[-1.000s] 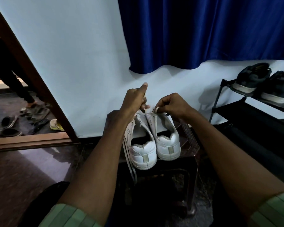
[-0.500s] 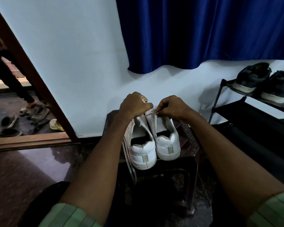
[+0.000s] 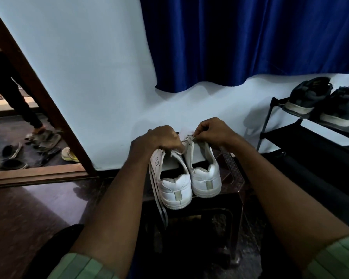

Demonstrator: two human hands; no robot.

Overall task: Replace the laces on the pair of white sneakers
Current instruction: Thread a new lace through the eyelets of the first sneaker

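Observation:
Two white sneakers stand heels toward me on a dark stool (image 3: pixel 233 174): the left sneaker (image 3: pixel 174 185) and the right sneaker (image 3: pixel 205 178). My left hand (image 3: pixel 159 138) is curled over the front of the left sneaker and grips a white lace. My right hand (image 3: pixel 212 130) pinches a short stretch of lace (image 3: pixel 187 137) above the right sneaker's tongue. A loose lace (image 3: pixel 157 196) hangs down the left sneaker's outer side, past the stool's edge. The eyelets are hidden behind my hands.
A black shoe rack (image 3: pixel 302 135) with dark sneakers (image 3: pixel 308 96) stands at the right. A blue curtain (image 3: pixel 250 41) hangs on the wall behind. At the left, an open doorway (image 3: pixel 38 174) shows sandals (image 3: pixel 44 137) and a person's leg.
My left hand has come down from a raised pull to the front of the left sneaker. My right hand has stayed near the right sneaker's tongue, still pinching lace.

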